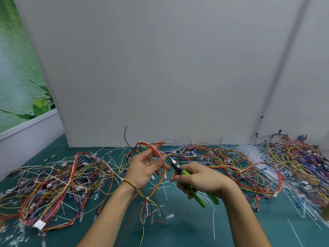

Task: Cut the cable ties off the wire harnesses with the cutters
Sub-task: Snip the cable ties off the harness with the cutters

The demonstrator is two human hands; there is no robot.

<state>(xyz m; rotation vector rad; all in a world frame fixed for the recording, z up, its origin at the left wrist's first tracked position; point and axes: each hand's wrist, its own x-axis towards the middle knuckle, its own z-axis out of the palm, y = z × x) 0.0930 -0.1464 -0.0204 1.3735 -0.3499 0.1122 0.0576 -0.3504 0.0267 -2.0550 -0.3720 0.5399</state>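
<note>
Left hand (144,168) is up off the green mat (187,230), thumb and fingers pinching a harness (154,150): a loop of red, orange and yellow wires that drapes over the wrist and trails down to white plugs. Right hand (201,177) is wrapped around the green-handled cutters (184,172), jaws slightly apart just beside the left thumb. More tangled harnesses (53,179) sit either side, with white cut ties (213,223) scattered about.

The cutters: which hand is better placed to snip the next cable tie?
Right. The right hand grips the cutters, whose tip is close to the wire harness; the left hand is busy pinching that harness.
</note>
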